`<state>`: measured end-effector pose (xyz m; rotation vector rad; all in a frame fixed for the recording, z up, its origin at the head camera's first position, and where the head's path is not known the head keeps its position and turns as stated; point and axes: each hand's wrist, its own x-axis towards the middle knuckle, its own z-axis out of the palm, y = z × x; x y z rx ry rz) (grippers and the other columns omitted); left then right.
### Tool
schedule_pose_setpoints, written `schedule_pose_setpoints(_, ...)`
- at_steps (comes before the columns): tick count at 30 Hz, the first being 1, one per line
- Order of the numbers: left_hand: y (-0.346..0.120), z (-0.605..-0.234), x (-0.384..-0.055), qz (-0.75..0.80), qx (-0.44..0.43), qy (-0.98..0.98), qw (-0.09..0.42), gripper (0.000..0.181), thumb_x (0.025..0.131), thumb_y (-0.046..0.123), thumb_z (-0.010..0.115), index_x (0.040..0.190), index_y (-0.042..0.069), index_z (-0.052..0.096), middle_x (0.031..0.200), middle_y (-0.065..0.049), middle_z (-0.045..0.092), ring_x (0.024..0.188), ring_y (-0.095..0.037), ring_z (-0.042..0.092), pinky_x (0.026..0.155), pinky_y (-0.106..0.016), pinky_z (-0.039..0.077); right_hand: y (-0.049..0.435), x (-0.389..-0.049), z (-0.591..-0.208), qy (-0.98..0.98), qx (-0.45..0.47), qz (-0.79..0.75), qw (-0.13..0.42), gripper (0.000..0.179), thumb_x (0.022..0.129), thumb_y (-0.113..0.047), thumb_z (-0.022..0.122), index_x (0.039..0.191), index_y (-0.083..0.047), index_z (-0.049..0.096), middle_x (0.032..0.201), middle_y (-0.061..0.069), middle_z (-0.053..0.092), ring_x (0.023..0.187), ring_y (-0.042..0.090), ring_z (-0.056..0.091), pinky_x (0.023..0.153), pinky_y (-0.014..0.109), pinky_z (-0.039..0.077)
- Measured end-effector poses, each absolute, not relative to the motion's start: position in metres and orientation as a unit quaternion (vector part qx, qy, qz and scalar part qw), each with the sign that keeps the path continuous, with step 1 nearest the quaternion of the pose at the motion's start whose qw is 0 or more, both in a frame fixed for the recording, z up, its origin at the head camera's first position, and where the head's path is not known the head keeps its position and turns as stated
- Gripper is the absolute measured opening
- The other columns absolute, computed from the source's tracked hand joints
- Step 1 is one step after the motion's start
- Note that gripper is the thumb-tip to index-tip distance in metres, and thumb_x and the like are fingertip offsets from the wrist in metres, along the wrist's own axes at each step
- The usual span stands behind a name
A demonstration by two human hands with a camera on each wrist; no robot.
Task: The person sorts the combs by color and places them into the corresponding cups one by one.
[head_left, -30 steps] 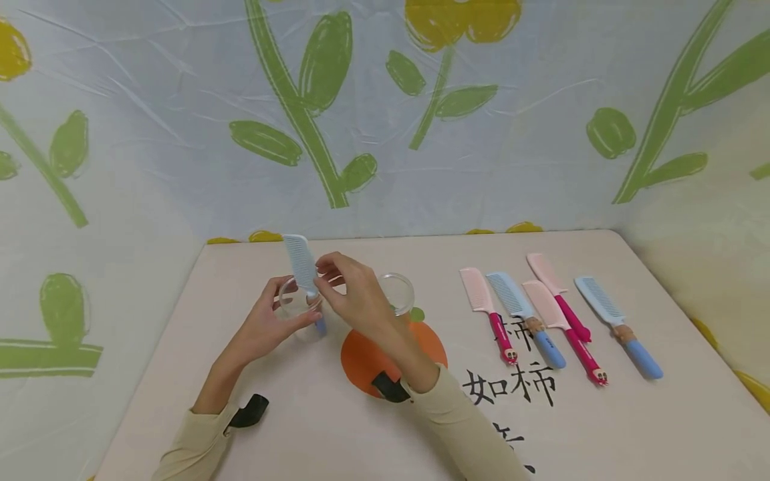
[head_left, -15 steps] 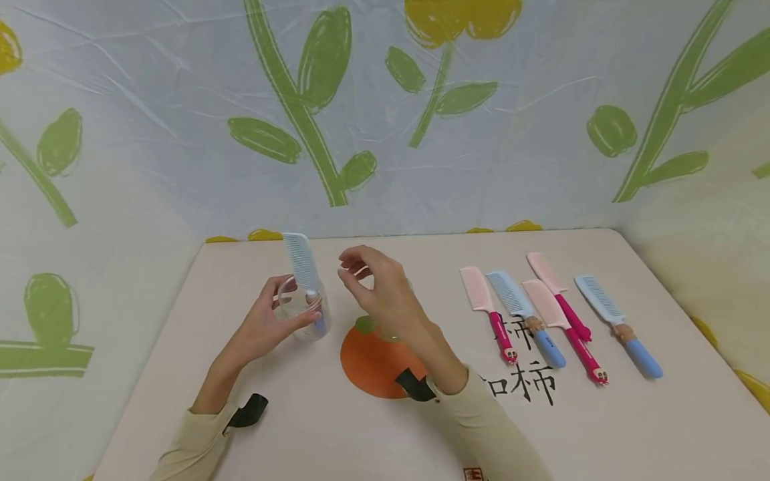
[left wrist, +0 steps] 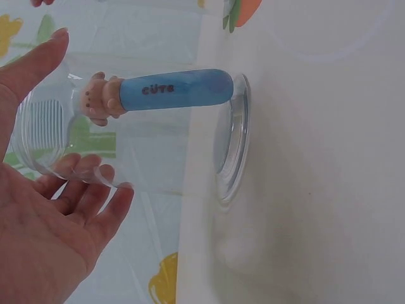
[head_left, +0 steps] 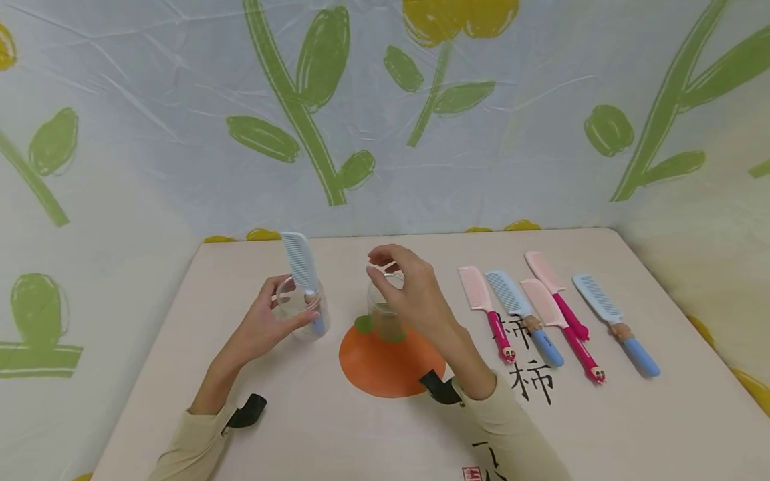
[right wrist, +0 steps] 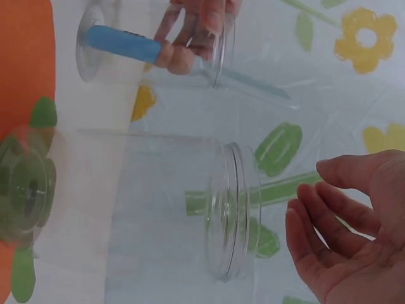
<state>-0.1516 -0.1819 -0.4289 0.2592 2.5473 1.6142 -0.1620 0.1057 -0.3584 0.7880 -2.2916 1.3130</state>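
Observation:
My left hand (head_left: 261, 327) grips a clear jar (head_left: 305, 330) near its rim, thumb on one side and fingers on the other. Inside that jar a light blue comb (head_left: 299, 262) stands handle down, its toothed part rising above the rim. The left wrist view shows the comb's blue handle (left wrist: 177, 89) reaching the jar's bottom, below a small figure. Bent loosely and holding nothing, my right hand (head_left: 416, 294) hovers by the mouth of a second clear jar (head_left: 385, 322). Nothing shows inside this second jar (right wrist: 152, 190) in the right wrist view.
On the right of the table lie three pink combs (head_left: 475, 290) with magenta handles and two blue combs (head_left: 595, 295). The tabletop (head_left: 301, 421) bears a printed orange persimmon (head_left: 367, 371) and black characters. A flowered cloth (head_left: 481, 167) hangs behind.
My right hand has left the comb in the first jar and moved right, to the second jar. The left hand keeps its hold on the first jar.

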Motion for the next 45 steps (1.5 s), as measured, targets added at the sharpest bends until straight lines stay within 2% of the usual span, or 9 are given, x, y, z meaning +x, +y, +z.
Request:
schedule_pose_setpoints(6,-0.183,-0.429,-0.151,0.533,0.086,0.84,0.058,0.083,0.09,0.035,0.082,0.151,0.01,0.031,0.154,-0.014,0.039,0.145,-0.04,0.033,0.116,-0.067,0.026,0.122,-0.162,-0.365,-0.82,0.273,0.458,0.207,0.021,0.095,-0.003,0.072,0.115,0.003,0.068,0.111,0.01,0.071,0.099,0.029,0.067,0.09,0.038,0.057)
schedule_pose_setpoints(14,-0.183,-0.429,-0.151,0.531,0.091,0.841,0.051,0.084,0.089,0.034,0.082,0.151,0.009,0.031,0.153,-0.014,0.041,0.146,-0.038,0.033,0.119,-0.066,0.021,0.145,-0.16,-0.371,-0.842,0.237,0.431,0.22,0.026,0.094,-0.005,0.074,0.119,0.0,0.068,0.116,0.011,0.071,0.105,0.029,0.065,0.095,0.045,0.056)
schedule_pose_setpoints(21,-0.183,-0.43,-0.152,0.532,0.094,0.84,0.049,0.083,0.089,0.034,0.083,0.15,0.008,0.032,0.152,-0.014,0.041,0.145,-0.039,0.034,0.118,-0.065,0.023,0.166,-0.16,-0.379,-0.845,0.222,0.42,0.246,0.025,0.092,-0.002,0.075,0.116,0.002,0.068,0.114,0.013,0.071,0.102,0.032,0.067,0.093,0.046,0.056)
schedule_pose_setpoints(38,-0.183,-0.431,-0.152,0.54,0.092,0.835,0.051,0.083,0.089,0.032,0.083,0.15,0.009,0.032,0.151,-0.013,0.041,0.144,-0.039,0.034,0.118,-0.064,0.023,0.213,-0.153,-0.407,-0.877,0.171,0.388,0.228,0.027,0.095,-0.004,0.072,0.12,0.003,0.065,0.115,0.014,0.07,0.103,0.03,0.065,0.091,0.048,0.055)
schedule_pose_setpoints(42,-0.183,-0.43,-0.151,0.545,0.093,0.832,0.051,0.081,0.089,0.031,0.083,0.149,0.009,0.032,0.151,-0.013,0.042,0.145,-0.038,0.034,0.119,-0.064,0.023,0.224,-0.153,-0.414,-0.885,0.15,0.379,0.225,0.029,0.096,-0.007,0.072,0.123,0.0,0.064,0.116,0.013,0.069,0.104,0.029,0.065,0.091,0.041,0.055)
schedule_pose_setpoints(45,-0.183,-0.43,-0.151,0.547,0.096,0.83,0.05,0.08,0.089,0.03,0.083,0.148,0.009,0.033,0.151,-0.012,0.042,0.145,-0.038,0.035,0.119,-0.064,0.022,0.233,-0.152,-0.419,-0.888,0.139,0.373,0.229,0.03,0.096,-0.007,0.072,0.123,0.0,0.064,0.117,0.014,0.068,0.104,0.03,0.065,0.091,0.028,0.053)
